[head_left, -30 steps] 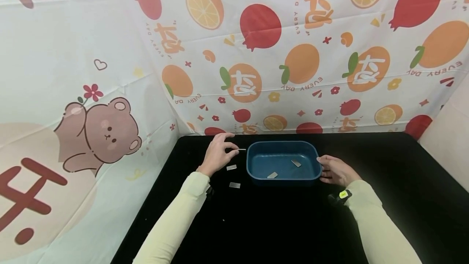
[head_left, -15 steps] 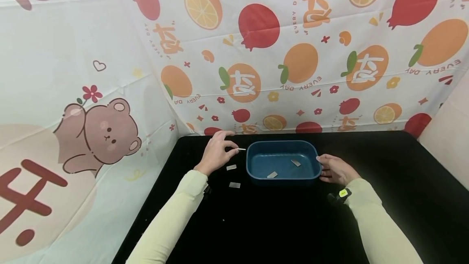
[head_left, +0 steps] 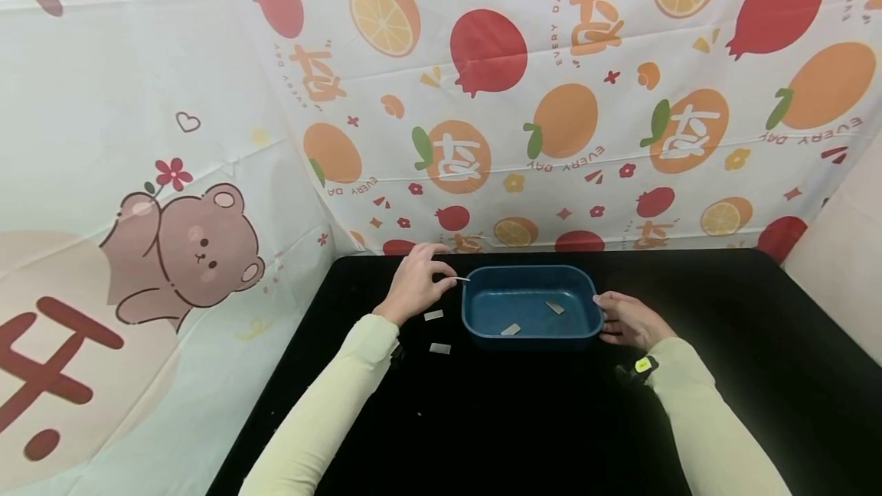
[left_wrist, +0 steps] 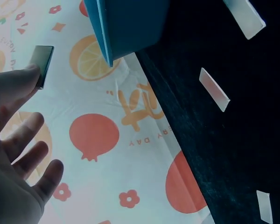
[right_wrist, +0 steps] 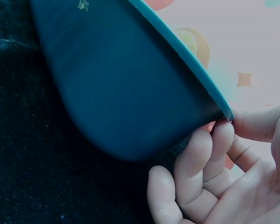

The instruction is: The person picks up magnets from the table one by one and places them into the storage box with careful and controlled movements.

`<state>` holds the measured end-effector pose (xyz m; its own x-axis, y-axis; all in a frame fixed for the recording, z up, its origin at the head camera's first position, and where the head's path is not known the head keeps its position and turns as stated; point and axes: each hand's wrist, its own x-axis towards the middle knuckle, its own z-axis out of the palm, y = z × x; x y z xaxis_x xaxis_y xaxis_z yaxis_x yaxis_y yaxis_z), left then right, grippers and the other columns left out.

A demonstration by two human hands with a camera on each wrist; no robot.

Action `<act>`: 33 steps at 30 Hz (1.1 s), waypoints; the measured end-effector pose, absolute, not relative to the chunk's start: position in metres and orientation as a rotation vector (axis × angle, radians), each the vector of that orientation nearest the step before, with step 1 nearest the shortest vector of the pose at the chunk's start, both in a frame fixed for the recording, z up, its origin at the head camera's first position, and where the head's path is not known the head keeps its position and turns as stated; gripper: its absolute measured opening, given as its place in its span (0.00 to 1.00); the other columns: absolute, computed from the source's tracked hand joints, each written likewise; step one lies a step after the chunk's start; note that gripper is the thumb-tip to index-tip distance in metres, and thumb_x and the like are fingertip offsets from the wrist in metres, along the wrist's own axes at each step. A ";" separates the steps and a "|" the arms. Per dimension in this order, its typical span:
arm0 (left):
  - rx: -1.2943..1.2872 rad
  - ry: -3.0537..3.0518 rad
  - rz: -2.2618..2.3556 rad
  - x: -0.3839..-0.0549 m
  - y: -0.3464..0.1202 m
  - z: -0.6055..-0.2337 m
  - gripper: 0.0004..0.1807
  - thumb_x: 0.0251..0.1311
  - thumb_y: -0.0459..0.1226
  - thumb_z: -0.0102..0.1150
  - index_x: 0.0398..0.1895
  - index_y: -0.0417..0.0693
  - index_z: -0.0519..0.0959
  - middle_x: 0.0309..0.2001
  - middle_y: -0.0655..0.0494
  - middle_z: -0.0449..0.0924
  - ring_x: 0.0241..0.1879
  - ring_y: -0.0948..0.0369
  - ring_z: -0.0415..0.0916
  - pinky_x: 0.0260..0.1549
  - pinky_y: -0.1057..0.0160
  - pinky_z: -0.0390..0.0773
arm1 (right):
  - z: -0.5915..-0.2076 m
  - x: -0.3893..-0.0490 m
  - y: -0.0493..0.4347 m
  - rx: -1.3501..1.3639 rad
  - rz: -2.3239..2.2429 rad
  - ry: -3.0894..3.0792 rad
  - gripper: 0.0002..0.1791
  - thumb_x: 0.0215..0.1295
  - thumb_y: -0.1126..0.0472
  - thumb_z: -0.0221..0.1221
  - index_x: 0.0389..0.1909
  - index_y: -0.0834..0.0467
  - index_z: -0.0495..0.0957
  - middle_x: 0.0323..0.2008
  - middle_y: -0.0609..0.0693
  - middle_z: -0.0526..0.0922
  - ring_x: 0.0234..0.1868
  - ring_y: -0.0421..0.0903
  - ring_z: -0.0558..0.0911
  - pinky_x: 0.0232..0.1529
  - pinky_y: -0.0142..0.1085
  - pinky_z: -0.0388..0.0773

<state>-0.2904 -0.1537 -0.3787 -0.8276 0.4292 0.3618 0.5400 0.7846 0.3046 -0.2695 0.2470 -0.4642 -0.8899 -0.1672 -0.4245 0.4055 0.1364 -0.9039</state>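
My left hand (head_left: 416,282) pinches a small, thin, shiny rectangular plate (left_wrist: 44,63) between thumb and index finger, the other fingers spread apart. In the head view the plate's end overlaps the left rim of a blue rectangular container (head_left: 496,303). Two similar plates lie inside: a silvery one (head_left: 511,329) near the front wall and a darker one (head_left: 555,307) to the right. At the opposite end my right hand (head_left: 634,320) holds the container's rim, thumb on top and fingers curled beneath, as the right wrist view shows.
On the black tabletop (head_left: 524,419), left of the container, lie two more plates, one farther back (head_left: 433,315) and one nearer (head_left: 439,348). The left wrist view shows several loose plates on the cloth. A printed fruit curtain (head_left: 386,197) hangs behind the table's back edge.
My left hand has shifted slightly right, bringing the pinched plate's end from just outside the container to its left rim. My right hand keeps its hold on the container.
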 end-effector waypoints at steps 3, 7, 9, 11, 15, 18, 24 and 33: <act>-0.757 -2.710 -0.580 -0.290 -0.152 -0.379 0.04 0.59 0.40 0.68 0.33 0.53 0.90 0.63 0.49 0.76 0.66 0.49 0.66 0.64 0.42 0.69 | -0.464 -0.270 0.246 0.238 -1.803 1.994 0.12 0.76 0.47 0.49 0.39 0.49 0.75 0.30 0.43 0.78 0.35 0.42 0.79 0.43 0.38 0.81; -0.781 -2.708 -0.577 -0.291 -0.148 -0.378 0.04 0.59 0.40 0.69 0.34 0.53 0.90 0.62 0.50 0.76 0.67 0.49 0.66 0.65 0.41 0.68 | -0.465 -0.270 0.246 0.240 -1.801 1.990 0.12 0.76 0.47 0.49 0.39 0.49 0.75 0.30 0.43 0.78 0.35 0.42 0.78 0.43 0.38 0.80; -0.796 -2.703 -0.572 -0.292 -0.145 -0.377 0.04 0.59 0.40 0.69 0.34 0.53 0.90 0.62 0.50 0.76 0.67 0.50 0.66 0.65 0.41 0.68 | -0.465 -0.270 0.245 0.240 -1.802 1.991 0.12 0.76 0.47 0.49 0.40 0.50 0.75 0.29 0.43 0.78 0.35 0.42 0.78 0.43 0.38 0.80; -0.810 -2.699 -0.561 -0.292 -0.141 -0.374 0.04 0.58 0.40 0.69 0.34 0.53 0.90 0.62 0.51 0.77 0.66 0.50 0.67 0.64 0.42 0.69 | -0.465 -0.270 0.245 0.241 -1.805 1.990 0.12 0.76 0.47 0.49 0.41 0.50 0.75 0.30 0.43 0.78 0.35 0.42 0.78 0.43 0.38 0.80; -0.839 -2.707 -0.505 -0.294 -0.132 -0.368 0.04 0.58 0.40 0.69 0.35 0.52 0.90 0.62 0.51 0.77 0.66 0.51 0.67 0.66 0.44 0.69 | -0.465 -0.270 0.247 0.238 -1.812 1.984 0.13 0.76 0.47 0.49 0.41 0.50 0.75 0.29 0.43 0.78 0.35 0.42 0.78 0.43 0.38 0.80; -0.858 -2.716 -0.450 -0.296 -0.128 -0.365 0.05 0.59 0.41 0.69 0.36 0.53 0.90 0.62 0.50 0.77 0.66 0.51 0.67 0.66 0.45 0.69 | -0.464 -0.271 0.247 0.236 -1.816 1.980 0.12 0.76 0.47 0.49 0.39 0.49 0.75 0.29 0.42 0.78 0.34 0.41 0.78 0.43 0.38 0.80; -0.924 -2.712 -0.410 -0.299 -0.124 -0.359 0.05 0.59 0.40 0.69 0.36 0.53 0.90 0.60 0.54 0.79 0.65 0.53 0.69 0.62 0.47 0.73 | -0.462 -0.271 0.245 0.236 -1.827 1.979 0.12 0.76 0.47 0.49 0.39 0.49 0.75 0.29 0.42 0.78 0.34 0.41 0.78 0.43 0.38 0.80; -1.083 -2.666 -0.255 -0.303 -0.115 -0.350 0.04 0.59 0.39 0.69 0.34 0.52 0.90 0.57 0.50 0.80 0.62 0.52 0.71 0.57 0.48 0.76 | -0.465 -0.272 0.245 0.250 -1.830 1.969 0.12 0.76 0.47 0.49 0.39 0.49 0.75 0.27 0.42 0.78 0.33 0.41 0.79 0.42 0.39 0.80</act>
